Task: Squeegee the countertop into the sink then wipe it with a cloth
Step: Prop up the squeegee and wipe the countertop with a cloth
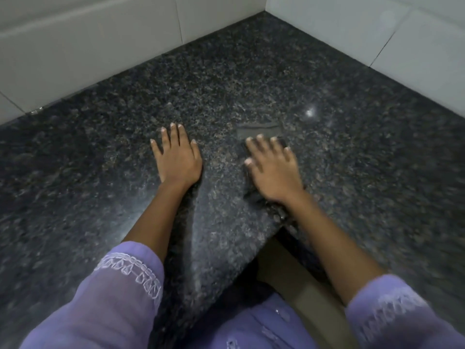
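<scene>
Cloth (259, 133), dark and flat, lies on the speckled counter (352, 152) under your right hand (273, 170), fingers spread and pressing it. Your left hand (176, 157) rests flat beside it, fingers straight, near the white tiled wall (100, 46).

Ahead of the fingers (173, 129) the dark speckled worktop (226, 79) lies open up to the white tiled walls (88, 51), which meet in a corner and block passage beyond. A dark cloth (259, 133) lies under the right hand (271, 170).
</scene>
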